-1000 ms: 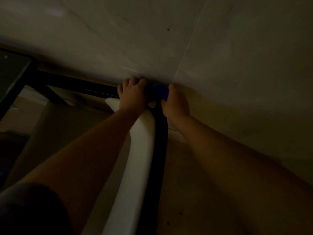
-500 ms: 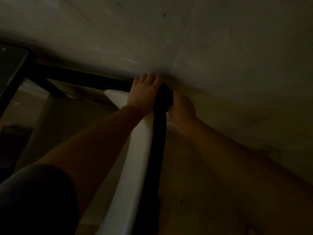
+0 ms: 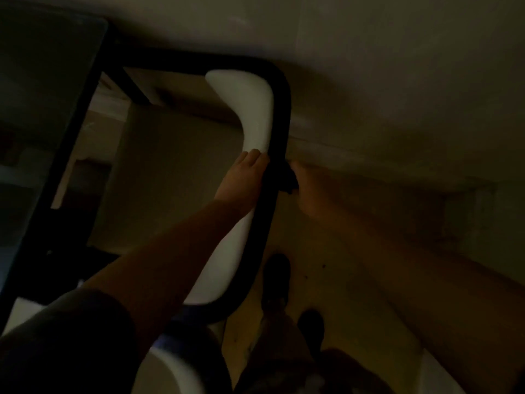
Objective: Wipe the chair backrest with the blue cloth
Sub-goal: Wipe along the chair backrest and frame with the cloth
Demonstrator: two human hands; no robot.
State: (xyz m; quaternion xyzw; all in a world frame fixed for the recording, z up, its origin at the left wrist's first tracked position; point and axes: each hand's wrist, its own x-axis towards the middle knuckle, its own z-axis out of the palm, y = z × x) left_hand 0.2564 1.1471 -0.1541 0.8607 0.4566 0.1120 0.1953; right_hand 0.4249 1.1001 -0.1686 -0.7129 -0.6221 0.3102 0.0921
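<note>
The room is very dark. The chair backrest (image 3: pixel 250 115) is a white pad inside a curved black frame (image 3: pixel 281 109), seen from above. My left hand (image 3: pixel 241 177) rests on the white pad beside the frame, about halfway along the top. My right hand (image 3: pixel 309 189) is on the other side of the frame, pressing a dark bunched cloth (image 3: pixel 287 177) against it. The cloth looks almost black in this light; its blue does not show.
A black-framed table (image 3: pixel 65 155) stands to the left of the chair. A pale wall (image 3: pixel 397 81) runs close behind the backrest. My two feet in dark shoes (image 3: pixel 277 282) stand on the tan floor beside the chair.
Both hands have slid back along the top of the backrest, away from the far corner and toward me. The view has tilted down, so the whole backrest and my feet now show.
</note>
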